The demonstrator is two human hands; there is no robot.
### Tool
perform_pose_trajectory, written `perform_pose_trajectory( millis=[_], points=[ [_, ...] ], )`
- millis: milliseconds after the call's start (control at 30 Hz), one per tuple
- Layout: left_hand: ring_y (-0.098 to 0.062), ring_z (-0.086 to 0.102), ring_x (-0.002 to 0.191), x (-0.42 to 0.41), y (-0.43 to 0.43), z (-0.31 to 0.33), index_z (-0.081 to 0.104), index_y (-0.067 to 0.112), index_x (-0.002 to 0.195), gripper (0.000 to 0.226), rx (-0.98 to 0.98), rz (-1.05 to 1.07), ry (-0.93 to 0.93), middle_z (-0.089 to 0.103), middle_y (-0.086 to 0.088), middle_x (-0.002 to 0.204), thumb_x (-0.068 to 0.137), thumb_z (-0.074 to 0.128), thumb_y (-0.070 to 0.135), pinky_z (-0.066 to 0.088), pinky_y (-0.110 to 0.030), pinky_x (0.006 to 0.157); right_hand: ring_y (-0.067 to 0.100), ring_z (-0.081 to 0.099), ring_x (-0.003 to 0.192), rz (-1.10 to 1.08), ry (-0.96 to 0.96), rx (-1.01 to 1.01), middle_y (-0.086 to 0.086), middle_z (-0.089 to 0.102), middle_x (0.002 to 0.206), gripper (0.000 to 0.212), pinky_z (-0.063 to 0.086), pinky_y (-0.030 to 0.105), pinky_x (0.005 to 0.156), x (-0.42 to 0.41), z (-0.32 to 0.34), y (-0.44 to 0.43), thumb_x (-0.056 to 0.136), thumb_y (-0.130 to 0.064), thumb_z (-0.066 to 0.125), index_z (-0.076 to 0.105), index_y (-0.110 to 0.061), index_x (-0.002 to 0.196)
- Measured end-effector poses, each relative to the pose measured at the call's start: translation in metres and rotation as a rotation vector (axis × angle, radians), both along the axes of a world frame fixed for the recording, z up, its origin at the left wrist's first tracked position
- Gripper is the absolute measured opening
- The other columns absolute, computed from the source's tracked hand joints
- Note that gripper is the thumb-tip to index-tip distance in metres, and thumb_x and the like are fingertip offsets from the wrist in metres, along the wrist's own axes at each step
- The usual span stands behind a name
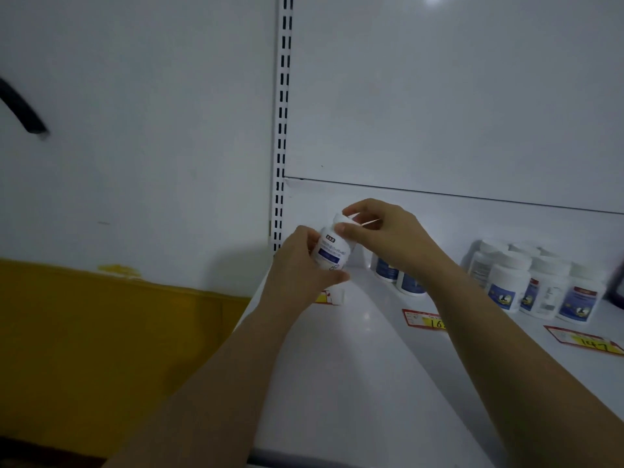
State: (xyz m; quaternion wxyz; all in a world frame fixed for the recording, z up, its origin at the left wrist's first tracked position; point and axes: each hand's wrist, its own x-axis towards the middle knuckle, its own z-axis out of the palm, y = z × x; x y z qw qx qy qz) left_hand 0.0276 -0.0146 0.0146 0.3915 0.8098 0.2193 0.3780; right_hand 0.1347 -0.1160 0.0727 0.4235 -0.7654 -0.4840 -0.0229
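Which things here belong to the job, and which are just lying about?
In the job: white bottle, gripped by left hand at its body and right hand at its top.
Lying about: bottles on the shelf, price tags, slotted upright.

both forearms reach forward, left hand (297,261) and right hand (381,231) curled close together.

Price tag (589,343) reads 147 — the next tag (426,319) shows 16, partly hidden; bottle (332,254) label unreadable.
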Motion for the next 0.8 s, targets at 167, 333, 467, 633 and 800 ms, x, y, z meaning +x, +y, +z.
perform_pose_trajectory(
  millis=[167,333,467,633,800],
  points=[
    [-0.005,0.055,0.08,0.005,0.006,-0.004,0.046,0.019,0.106,0.059,-0.027,-0.001,0.013,0.057,0.004,0.103,0.064,0.085,0.029,0.039,-0.01,0.058,0.009,0.059,0.09,-0.023,-0.092,-0.069,-0.004,0.065,0.108,0.031,0.039,0.012,0.064,0.0,0.009,0.015,0.087,-0.042,0.061,0.061,-0.025,0.113],
    [-0.017,0.051,0.113,0.004,0.012,-0.018,0.043,0.018,0.127,0.074,0.183,0.135,0.25,0.051,-0.001,0.12,0.072,0.069,0.059,0.043,-0.028,0.093,0.009,0.054,0.097,0.024,-0.191,-0.11,-0.001,0.062,0.121,0.035,0.039,0.02,0.08,0.003,0.029,0.032,0.092,-0.032,0.058,0.058,-0.022,0.125],
    [-0.025,0.031,0.137,-0.002,0.015,-0.028,0.027,0.011,0.144,0.1,0.263,0.151,0.495,0.035,-0.009,0.147,0.072,0.051,0.077,0.025,-0.04,0.114,0.009,0.052,0.101,0.051,-0.233,-0.123,0.003,0.058,0.129,0.035,0.04,0.009,0.066,0.005,0.037,0.061,0.093,-0.024,0.057,0.057,-0.017,0.128],
    [-0.025,-0.007,0.146,-0.001,0.013,-0.03,-0.009,0.011,0.15,0.118,0.228,0.045,0.721,-0.009,-0.009,0.159,0.071,0.042,0.082,-0.003,-0.041,0.117,0.018,0.054,0.116,0.04,-0.24,-0.147,0.004,0.059,0.13,0.035,0.037,0.02,0.089,0.016,0.015,0.092,0.092,-0.019,0.057,0.059,-0.016,0.127],
    [-0.025,-0.007,0.146,0.002,0.014,-0.033,-0.011,0.01,0.15,0.122,0.219,0.019,0.807,-0.011,-0.01,0.158,0.069,0.041,0.085,-0.003,-0.04,0.117,0.02,0.054,0.116,0.03,-0.279,-0.279,0.008,0.058,0.13,0.037,0.034,0.02,0.088,0.028,-0.009,0.1,0.092,-0.02,0.058,0.057,-0.013,0.129]
  ],
)
